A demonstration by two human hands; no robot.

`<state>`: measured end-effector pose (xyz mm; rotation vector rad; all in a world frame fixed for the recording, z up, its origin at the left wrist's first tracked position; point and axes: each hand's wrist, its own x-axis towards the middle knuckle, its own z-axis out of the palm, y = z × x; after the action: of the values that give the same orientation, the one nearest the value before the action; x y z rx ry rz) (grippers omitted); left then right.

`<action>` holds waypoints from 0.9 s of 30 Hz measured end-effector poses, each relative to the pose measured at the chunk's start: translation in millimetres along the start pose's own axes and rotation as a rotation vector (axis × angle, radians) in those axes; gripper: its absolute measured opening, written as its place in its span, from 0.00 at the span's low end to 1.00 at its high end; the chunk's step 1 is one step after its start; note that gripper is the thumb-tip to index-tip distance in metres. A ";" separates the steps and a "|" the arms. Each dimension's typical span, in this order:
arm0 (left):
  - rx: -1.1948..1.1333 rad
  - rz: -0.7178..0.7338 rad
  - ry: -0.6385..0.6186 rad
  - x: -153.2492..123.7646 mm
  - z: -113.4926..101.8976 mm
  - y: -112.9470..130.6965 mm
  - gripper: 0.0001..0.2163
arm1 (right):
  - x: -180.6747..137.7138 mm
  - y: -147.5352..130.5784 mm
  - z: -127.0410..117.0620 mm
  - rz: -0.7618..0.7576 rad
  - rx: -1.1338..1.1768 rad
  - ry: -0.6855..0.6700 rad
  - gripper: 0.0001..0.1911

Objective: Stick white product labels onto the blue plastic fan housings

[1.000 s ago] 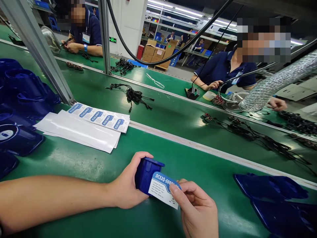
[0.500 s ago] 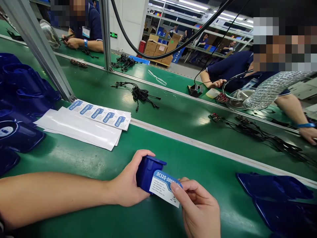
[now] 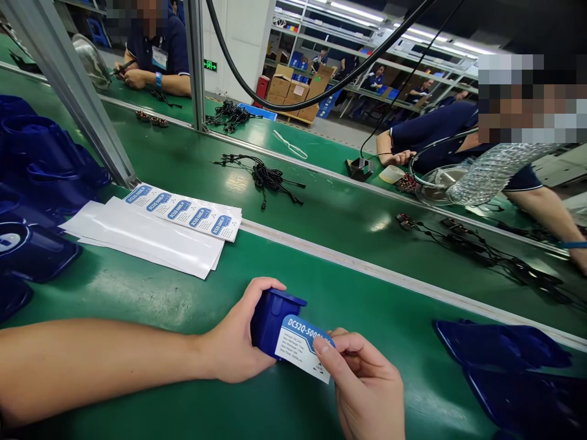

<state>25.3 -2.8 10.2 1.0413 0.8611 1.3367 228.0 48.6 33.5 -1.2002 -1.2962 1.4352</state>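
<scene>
- The left hand (image 3: 238, 342) is wrapped around a dark blue, box-shaped plastic housing with a flanged edge (image 3: 266, 321); one digit shows along its upper edge, while most of the other fingers are hidden behind it.
- The housing is near the lower middle of the view, above the green, smooth-topped desk (image 3: 367, 281); whether it rests on the desk cannot be told.
- The right hand (image 3: 367, 376) pinches the right end of a white rectangular label with a blue top band (image 3: 298, 351); its thumb covers the end of the heading, leaving "DC52Q-5000" readable, and the small print below is hard to read.
- The label overlaps the housing's right side in view, hiding part of it; whether the two touch is unclear.
- Beyond the left hand, a white sheet of blue-banded labels (image 3: 183, 211) partly covers glossy white blank sheets (image 3: 156, 244).
- Dark blue moulded plastic parts (image 3: 46, 165) at the left are cut off by the frame, as are flatter dark blue plastic pieces (image 3: 504, 351) at the right.
- A silver foil duct (image 3: 499, 177) hides part of a co-worker in navy (image 3: 433, 131).
</scene>
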 end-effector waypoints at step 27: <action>0.014 0.036 0.003 0.4 -0.6 -3.0 0.41 | -3.1 -9.8 3.9 -0.609 -0.526 -0.007 0.09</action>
<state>25.8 -2.2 7.2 1.0707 0.8586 1.3641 224.6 45.9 43.7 -0.9792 -1.9088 0.6769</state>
